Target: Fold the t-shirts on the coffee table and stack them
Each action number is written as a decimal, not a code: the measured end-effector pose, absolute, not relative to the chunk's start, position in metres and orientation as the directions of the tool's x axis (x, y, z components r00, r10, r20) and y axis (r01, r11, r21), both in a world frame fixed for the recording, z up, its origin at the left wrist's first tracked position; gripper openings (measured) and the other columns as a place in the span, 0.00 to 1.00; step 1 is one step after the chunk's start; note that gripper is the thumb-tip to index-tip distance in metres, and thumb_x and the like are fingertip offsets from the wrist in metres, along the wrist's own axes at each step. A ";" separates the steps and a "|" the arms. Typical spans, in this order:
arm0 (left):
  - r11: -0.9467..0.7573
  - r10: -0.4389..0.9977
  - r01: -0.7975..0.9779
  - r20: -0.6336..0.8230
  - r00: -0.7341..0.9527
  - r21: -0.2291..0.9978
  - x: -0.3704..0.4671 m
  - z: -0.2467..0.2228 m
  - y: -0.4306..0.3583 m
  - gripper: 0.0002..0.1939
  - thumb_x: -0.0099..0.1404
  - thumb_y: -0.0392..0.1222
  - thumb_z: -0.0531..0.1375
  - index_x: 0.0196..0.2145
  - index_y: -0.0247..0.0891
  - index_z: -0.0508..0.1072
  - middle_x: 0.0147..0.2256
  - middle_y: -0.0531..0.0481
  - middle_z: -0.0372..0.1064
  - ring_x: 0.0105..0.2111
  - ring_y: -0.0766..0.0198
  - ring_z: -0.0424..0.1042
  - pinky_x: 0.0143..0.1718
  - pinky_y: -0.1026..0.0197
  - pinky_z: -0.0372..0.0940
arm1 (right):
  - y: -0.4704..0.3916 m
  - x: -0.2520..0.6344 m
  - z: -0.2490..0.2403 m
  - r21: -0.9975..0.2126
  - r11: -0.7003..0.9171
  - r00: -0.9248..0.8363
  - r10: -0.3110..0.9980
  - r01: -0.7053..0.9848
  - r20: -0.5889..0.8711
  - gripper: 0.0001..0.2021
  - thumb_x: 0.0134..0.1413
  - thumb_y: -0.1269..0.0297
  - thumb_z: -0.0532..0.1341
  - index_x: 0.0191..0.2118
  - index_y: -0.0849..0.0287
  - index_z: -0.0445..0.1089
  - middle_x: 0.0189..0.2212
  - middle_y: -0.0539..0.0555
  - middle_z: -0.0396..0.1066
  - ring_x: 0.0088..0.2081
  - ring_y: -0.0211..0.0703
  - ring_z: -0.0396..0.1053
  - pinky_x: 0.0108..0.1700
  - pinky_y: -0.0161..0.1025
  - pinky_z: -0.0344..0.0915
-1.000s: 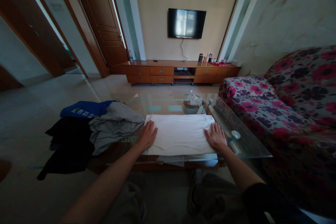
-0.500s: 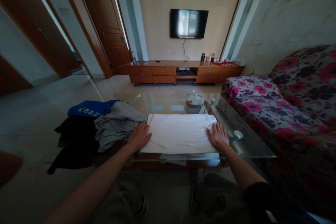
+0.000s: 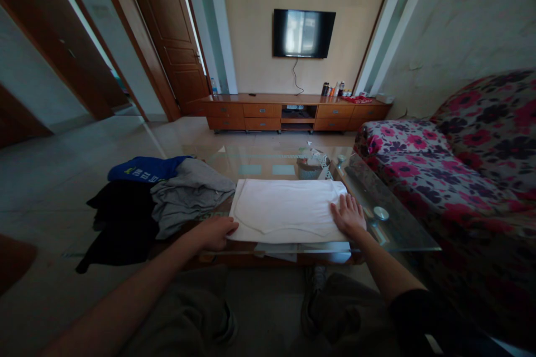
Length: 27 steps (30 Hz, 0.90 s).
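A white garment, folded into a flat oblong, lies across the near part of the glass table. What kind of garment it is cannot be made out. At its near left corner, my left hand is closed, with the thumb and fingers pinching the edge of the cloth. My right hand rests flat on the right end, fingers stretched out. Just left of the white cloth sits a heap of clothes: a grey piece, a black piece and a blue piece with lettering.
A small basket shows beyond the white garment. To the right stands a flower-patterned sofa. Against the far wall is a long wooden cabinet with bottles on top, below a television. My legs are under the table's near edge.
My left hand has moved from lying flat on the left end down to the near left corner, and its fingers have closed on the cloth there. My right hand stays put.
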State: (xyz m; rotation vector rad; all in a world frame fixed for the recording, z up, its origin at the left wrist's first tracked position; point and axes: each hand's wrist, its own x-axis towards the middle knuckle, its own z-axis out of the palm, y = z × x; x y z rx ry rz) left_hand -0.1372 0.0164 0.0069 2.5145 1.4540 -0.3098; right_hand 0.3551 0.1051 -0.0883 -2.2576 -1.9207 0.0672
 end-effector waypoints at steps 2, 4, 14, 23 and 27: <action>-0.508 0.812 0.858 -0.289 0.507 0.078 -0.140 0.006 0.017 0.10 0.53 0.32 0.59 0.34 0.42 0.72 0.40 0.44 0.73 0.40 0.52 0.74 0.41 0.56 0.66 | 0.105 0.356 -0.089 -0.163 -0.151 0.166 0.983 0.975 0.082 0.42 0.66 0.38 0.34 0.74 0.63 0.43 0.74 0.61 0.36 0.74 0.53 0.33 0.71 0.55 0.30; -0.519 0.804 0.851 -0.292 0.517 0.076 -0.142 0.006 0.017 0.09 0.55 0.32 0.58 0.34 0.43 0.73 0.39 0.44 0.73 0.41 0.52 0.74 0.43 0.55 0.66 | 0.105 0.356 -0.090 -0.161 -0.150 0.165 0.982 0.976 0.088 0.42 0.66 0.38 0.34 0.74 0.63 0.43 0.74 0.61 0.37 0.74 0.54 0.34 0.71 0.55 0.31; -0.342 0.896 0.933 -0.261 0.360 0.114 -0.143 -0.010 0.025 0.05 0.53 0.35 0.60 0.29 0.40 0.75 0.37 0.44 0.75 0.39 0.52 0.75 0.42 0.56 0.67 | 0.106 0.355 -0.089 -0.144 -0.159 0.172 0.982 0.977 0.084 0.41 0.66 0.39 0.35 0.74 0.62 0.43 0.74 0.61 0.37 0.73 0.55 0.35 0.71 0.56 0.32; 0.328 0.944 0.927 -0.104 -0.313 0.183 -0.127 -0.031 0.077 0.27 0.70 0.56 0.50 0.48 0.29 0.76 0.45 0.30 0.76 0.48 0.46 0.76 0.48 0.52 0.68 | 0.107 0.354 -0.089 -0.135 -0.167 0.178 0.981 0.977 0.071 0.41 0.66 0.40 0.38 0.74 0.64 0.44 0.74 0.62 0.38 0.73 0.56 0.35 0.71 0.56 0.32; 0.347 0.935 0.922 -0.144 -0.324 0.173 -0.117 -0.038 0.087 0.30 0.67 0.59 0.54 0.50 0.27 0.75 0.49 0.27 0.75 0.50 0.42 0.75 0.46 0.51 0.69 | 0.107 0.354 -0.089 -0.134 -0.154 0.166 0.983 0.979 0.080 0.41 0.66 0.40 0.38 0.74 0.64 0.44 0.74 0.62 0.38 0.73 0.56 0.35 0.71 0.55 0.34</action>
